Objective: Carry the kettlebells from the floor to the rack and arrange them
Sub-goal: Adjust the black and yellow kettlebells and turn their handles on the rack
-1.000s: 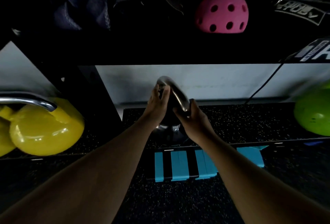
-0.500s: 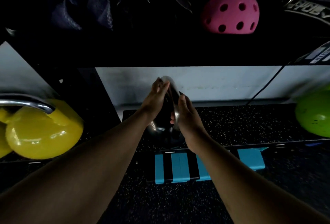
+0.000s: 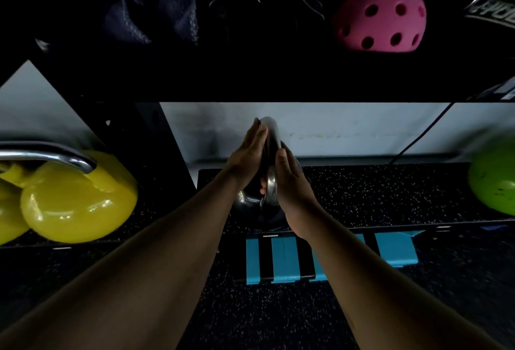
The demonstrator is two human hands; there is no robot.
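Far out to the left of the hands, the yellow kettlebells (image 3: 78, 199) sit on the rack shelf (image 3: 390, 193), their steel handle (image 3: 47, 153) pointing toward the middle. They are well apart from the bell in hand, so a knock there looks unlikely unless that bell gets slid sideways.

The left hand (image 3: 246, 158) lies flat, fingers straight, against the left face of the dark kettlebell (image 3: 250, 204), up along its chrome handle (image 3: 271, 138). It presses; it does not wrap. The right hand (image 3: 289, 188) does the same from the other side, palm open against the handle's lower part. Between them the bell stands on the shelf near its front edge, handle turned edge-on to the camera, though the dim light makes it hard to say whether its base rests fully flat.

That is the risk. With two flat palms and no closed grip, a twist to square the bell could let it tip or roll forward off the edge, just below the wrists. Fingers by the handle could get pinched.

Far to the right, the green kettlebell (image 3: 493, 179) leaves wide room.
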